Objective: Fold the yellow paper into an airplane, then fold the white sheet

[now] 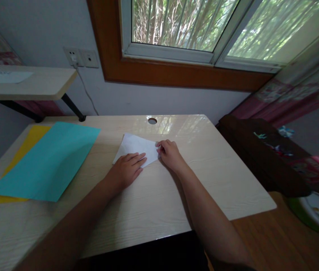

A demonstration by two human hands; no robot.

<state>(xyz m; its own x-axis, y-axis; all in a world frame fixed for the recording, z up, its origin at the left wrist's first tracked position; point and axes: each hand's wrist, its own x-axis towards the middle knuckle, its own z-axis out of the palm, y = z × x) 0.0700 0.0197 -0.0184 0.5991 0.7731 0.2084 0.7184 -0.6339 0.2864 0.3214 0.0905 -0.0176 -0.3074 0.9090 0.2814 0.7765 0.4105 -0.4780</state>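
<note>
A: Where's the white paper [135, 147]?

B: Mid-desk [204, 180], already folded into a triangle. The left hand [128, 169] lies flat and open on its near edge, pinning it.

A: And the right hand [169, 153]?

B: Fingers curled, pinching the right corner. One fold looks done; the teal sheet [49, 162] and yellow sheet [32, 141] lie untouched.

My left hand [127, 169] lies flat, palm down, on the white paper [136, 147], while my right hand [169, 153] pinches its right corner.
</note>
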